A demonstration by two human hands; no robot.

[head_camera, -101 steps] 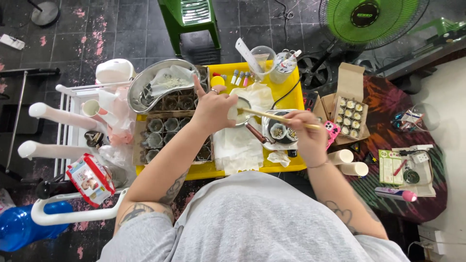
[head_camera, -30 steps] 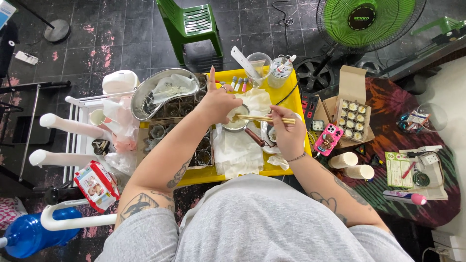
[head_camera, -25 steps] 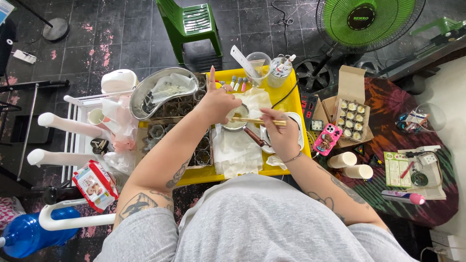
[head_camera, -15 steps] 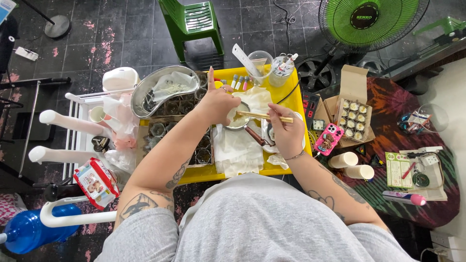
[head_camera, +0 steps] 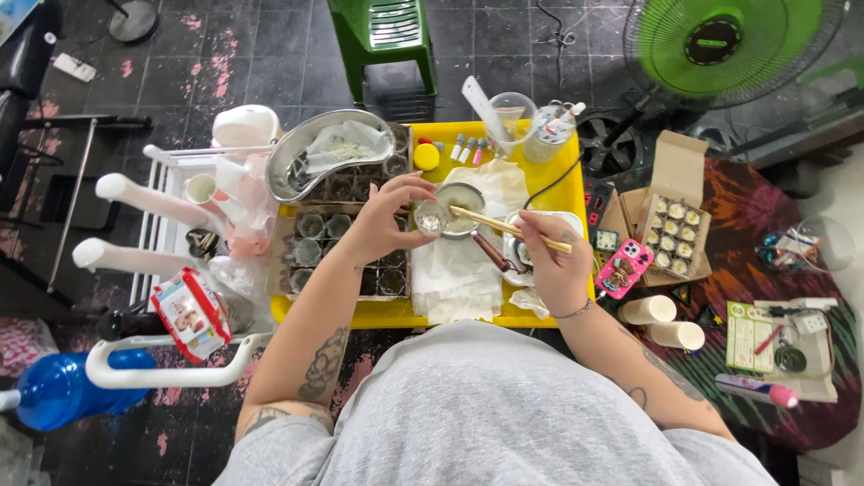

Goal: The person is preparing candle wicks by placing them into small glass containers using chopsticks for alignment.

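Left hand (head_camera: 382, 220) pinching small clear cup (head_camera: 432, 216) mid-tray; right hand (head_camera: 553, 265) gripping chopsticks (head_camera: 508, 229) (tips over strainer (head_camera: 463, 200)); yellow tray (head_camera: 567, 171) crowded edge to edge.

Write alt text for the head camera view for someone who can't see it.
Seen from above, a person's left hand holds a small clear cup over a yellow tray while the right hand holds a wooden stick pointed towards it. A metal kidney dish and a green fan sit nearby.
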